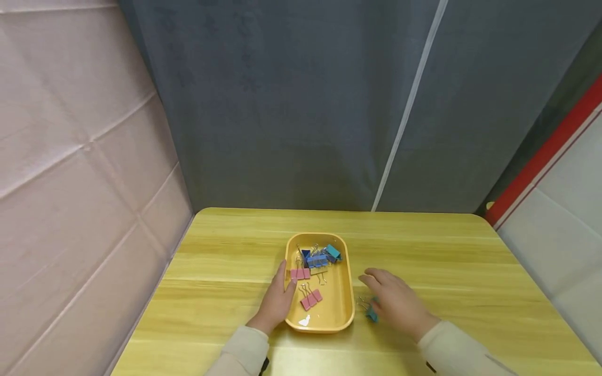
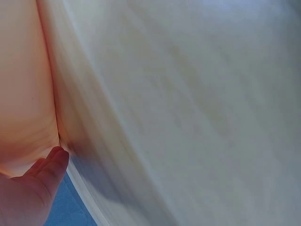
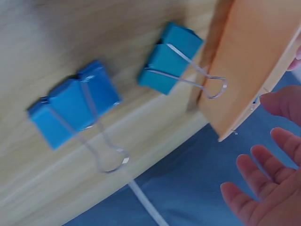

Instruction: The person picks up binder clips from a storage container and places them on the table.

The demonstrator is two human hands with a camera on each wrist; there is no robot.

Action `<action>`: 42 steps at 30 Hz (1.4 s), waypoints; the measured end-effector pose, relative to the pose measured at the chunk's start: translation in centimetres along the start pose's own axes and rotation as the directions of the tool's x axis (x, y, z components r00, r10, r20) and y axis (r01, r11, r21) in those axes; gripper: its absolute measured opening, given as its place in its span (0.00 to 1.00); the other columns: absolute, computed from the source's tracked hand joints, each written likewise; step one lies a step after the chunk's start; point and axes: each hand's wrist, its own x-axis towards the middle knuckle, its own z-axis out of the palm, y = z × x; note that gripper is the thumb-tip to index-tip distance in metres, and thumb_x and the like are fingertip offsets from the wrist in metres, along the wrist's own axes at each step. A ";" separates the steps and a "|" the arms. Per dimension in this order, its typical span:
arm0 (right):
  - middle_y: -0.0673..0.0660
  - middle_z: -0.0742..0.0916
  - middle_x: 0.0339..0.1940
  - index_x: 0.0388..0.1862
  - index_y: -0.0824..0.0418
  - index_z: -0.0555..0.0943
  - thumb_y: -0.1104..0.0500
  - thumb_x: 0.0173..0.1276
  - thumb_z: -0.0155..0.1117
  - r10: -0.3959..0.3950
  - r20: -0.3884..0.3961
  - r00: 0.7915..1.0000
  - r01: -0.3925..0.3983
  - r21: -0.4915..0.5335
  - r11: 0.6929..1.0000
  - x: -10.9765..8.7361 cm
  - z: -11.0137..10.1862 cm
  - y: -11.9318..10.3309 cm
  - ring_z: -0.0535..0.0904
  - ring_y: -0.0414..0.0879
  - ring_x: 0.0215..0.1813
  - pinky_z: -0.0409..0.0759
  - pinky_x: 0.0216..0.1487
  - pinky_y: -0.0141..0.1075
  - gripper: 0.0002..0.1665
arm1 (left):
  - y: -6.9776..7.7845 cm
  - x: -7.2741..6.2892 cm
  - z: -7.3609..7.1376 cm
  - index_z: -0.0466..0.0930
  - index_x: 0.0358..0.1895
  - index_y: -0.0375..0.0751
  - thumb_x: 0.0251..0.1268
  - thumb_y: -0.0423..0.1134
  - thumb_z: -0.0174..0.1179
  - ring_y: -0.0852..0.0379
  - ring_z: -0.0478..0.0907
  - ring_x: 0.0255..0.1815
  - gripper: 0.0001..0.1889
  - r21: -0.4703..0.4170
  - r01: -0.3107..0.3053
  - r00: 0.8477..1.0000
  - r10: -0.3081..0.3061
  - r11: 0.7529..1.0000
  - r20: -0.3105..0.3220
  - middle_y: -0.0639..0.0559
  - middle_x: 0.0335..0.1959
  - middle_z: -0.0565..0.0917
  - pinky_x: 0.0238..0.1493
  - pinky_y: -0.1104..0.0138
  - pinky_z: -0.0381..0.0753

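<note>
My left hand (image 1: 275, 303) grips the left side of a yellow tray (image 1: 349, 297), its thumb over the rim; in the left wrist view its fingertips touch the tray's outer wall (image 2: 26, 70). Blue, teal, pink and yellow binder clips lie inside, including a pink clip (image 1: 311, 300) near the middle. To the tray's right, my right hand (image 1: 397, 303) hovers with loosely spread fingers and holds nothing. A teal binder clip (image 3: 171, 57) lies on the table beside the tray, and a blue binder clip (image 3: 75, 106) lies next to it in the right wrist view.
The wooden table (image 1: 470, 271) extends around the tray. A dark grey curtain (image 1: 291, 115) hangs behind its far edge. Pale quilted covering (image 1: 80, 209) stands at the left, and a white panel with a red border (image 1: 559, 219) at the right.
</note>
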 end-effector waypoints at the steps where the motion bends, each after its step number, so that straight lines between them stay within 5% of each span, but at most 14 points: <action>1: 0.60 0.81 0.54 0.55 0.61 0.78 0.65 0.47 0.76 0.002 -0.003 1.000 -0.002 0.005 1.000 0.3 -0.1 -0.2 0.79 0.55 0.54 0.82 0.50 0.49 0.32 | 0.0 0.0 0.0 0.42 0.78 0.43 0.77 0.45 0.44 0.37 0.52 0.75 0.33 0.000 0.000 1.000 0.000 1.000 -0.001 0.41 0.77 0.51 0.73 0.45 0.50; 12: 0.62 0.80 0.57 0.57 0.60 0.78 0.60 0.50 0.76 -0.014 0.004 1.000 0.014 0.060 0.998 3.0 0.1 -2.1 0.78 0.57 0.56 0.80 0.55 0.51 0.32 | 0.0 -0.1 0.0 0.43 0.78 0.40 0.77 0.44 0.44 0.37 0.52 0.75 0.33 0.017 -0.037 0.999 0.037 0.999 -0.012 0.39 0.77 0.52 0.73 0.44 0.50; 25: 0.62 0.79 0.59 0.59 0.62 0.77 0.58 0.54 0.73 -0.053 0.123 0.991 0.032 0.167 0.985 5.2 1.1 -4.4 0.76 0.58 0.59 0.78 0.59 0.51 0.32 | 0.0 -0.2 0.2 0.43 0.78 0.40 0.78 0.45 0.44 0.37 0.52 0.75 0.33 0.015 -0.032 0.999 0.032 0.999 -0.005 0.40 0.77 0.51 0.73 0.45 0.50; 42: 0.58 0.82 0.51 0.57 0.61 0.79 0.53 0.54 0.75 -0.087 0.289 0.953 0.046 0.145 0.988 7.8 2.5 -6.6 0.79 0.53 0.52 0.82 0.53 0.45 0.31 | -0.1 0.0 0.1 0.44 0.77 0.39 0.78 0.44 0.44 0.36 0.53 0.74 0.32 0.021 -0.058 0.998 0.059 0.998 -0.009 0.37 0.76 0.54 0.73 0.44 0.52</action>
